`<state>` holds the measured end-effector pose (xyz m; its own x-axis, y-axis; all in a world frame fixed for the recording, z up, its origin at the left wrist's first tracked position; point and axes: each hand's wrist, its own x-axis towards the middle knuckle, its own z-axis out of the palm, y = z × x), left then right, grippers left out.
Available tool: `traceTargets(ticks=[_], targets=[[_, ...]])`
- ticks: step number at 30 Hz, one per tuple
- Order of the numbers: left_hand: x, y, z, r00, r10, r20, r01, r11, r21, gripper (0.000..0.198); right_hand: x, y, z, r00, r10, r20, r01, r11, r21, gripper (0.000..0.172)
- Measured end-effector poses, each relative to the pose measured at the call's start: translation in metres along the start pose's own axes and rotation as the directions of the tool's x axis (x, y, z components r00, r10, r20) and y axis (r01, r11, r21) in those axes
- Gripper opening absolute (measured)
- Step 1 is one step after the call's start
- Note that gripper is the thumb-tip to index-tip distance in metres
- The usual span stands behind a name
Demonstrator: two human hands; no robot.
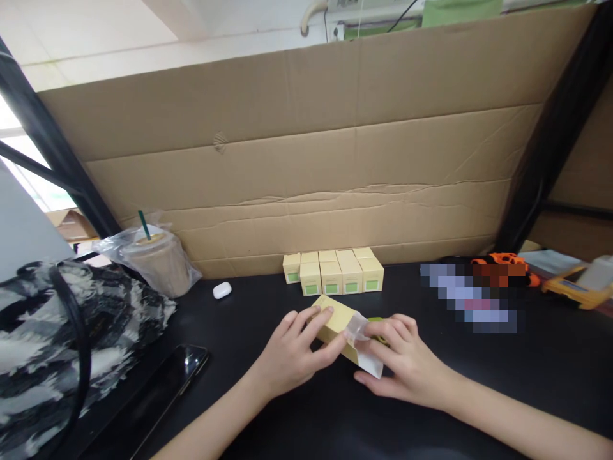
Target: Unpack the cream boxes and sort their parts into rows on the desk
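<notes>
Brown cardboard [306,153] stands upright behind my black tabletop [253,306]. With the pale yellow box [334,312] as the clock's centre, a cluster of small yellow boxes [331,279] sits just beyond it at twelve. My left hand [299,348] is closed around the box, fingers over its top, thumb by the open end, which points to four o'clock. My right hand [407,358] is partly curled at that end, fingertips by the clear plastic [355,327], thumb apart beneath the white flap [371,365]; I cannot tell whether it has hold of either. Between nine and ten lie a white case [221,291] and, farther off, a bagged cup [165,267]. My phone [158,396] lies toward eight.
</notes>
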<state>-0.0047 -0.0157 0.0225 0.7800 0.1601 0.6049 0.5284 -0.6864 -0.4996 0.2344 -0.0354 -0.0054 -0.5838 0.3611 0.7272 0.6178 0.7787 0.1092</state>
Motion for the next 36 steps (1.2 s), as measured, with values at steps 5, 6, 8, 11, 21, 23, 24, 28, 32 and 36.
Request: traceTargets(ticks=[5,6,8,11,21,23,24,28,32,36], targets=[[0.001,-0.005,-0.001,0.999,-0.048,0.002,0.048,0.999,-0.002,0.031,0.003,0.019,-0.018,0.993,-0.112,0.025,0.111,0.993,0.048,0.014],[0.001,-0.005,-0.001,0.998,-0.063,-0.002,0.063,0.998,-0.009,0.032,0.005,0.022,-0.022,0.993,-0.115,0.034,0.113,0.992,0.058,0.014],[0.002,-0.006,-0.001,0.996,-0.089,-0.015,0.088,0.996,-0.026,0.032,0.009,0.027,-0.029,0.995,-0.082,0.063,0.076,0.993,0.088,0.016],[0.002,-0.006,0.001,0.989,-0.144,-0.041,0.14,0.987,-0.078,0.034,0.014,0.03,-0.034,0.989,-0.04,0.143,0.016,0.986,0.167,0.012],[0.002,-0.015,0.003,0.901,-0.432,0.046,0.42,0.84,-0.344,0.046,0.009,0.062,-0.046,0.919,0.254,0.3,-0.358,0.856,0.372,0.045],[0.001,-0.014,0.006,0.835,-0.543,0.084,0.52,0.731,-0.441,0.05,0.007,0.076,-0.053,0.887,0.317,0.334,-0.425,0.842,0.33,0.05],[0.0,-0.013,0.008,0.787,-0.604,0.126,0.573,0.64,-0.512,0.052,0.005,0.083,-0.055,0.871,0.32,0.371,-0.443,0.838,0.317,0.046],[0.0,-0.007,0.02,0.559,-0.699,0.447,0.614,-0.013,-0.789,0.051,-0.004,0.095,-0.054,0.81,0.261,0.525,-0.464,0.832,0.303,0.04],[0.001,0.0,0.026,0.499,-0.619,0.606,0.558,-0.305,-0.771,0.046,-0.014,0.095,-0.043,0.799,0.244,0.55,-0.453,0.845,0.284,0.045],[0.004,0.005,0.023,0.449,-0.566,0.692,0.512,-0.472,-0.718,0.044,-0.014,0.093,-0.039,0.842,0.255,0.476,-0.408,0.878,0.25,0.07]])
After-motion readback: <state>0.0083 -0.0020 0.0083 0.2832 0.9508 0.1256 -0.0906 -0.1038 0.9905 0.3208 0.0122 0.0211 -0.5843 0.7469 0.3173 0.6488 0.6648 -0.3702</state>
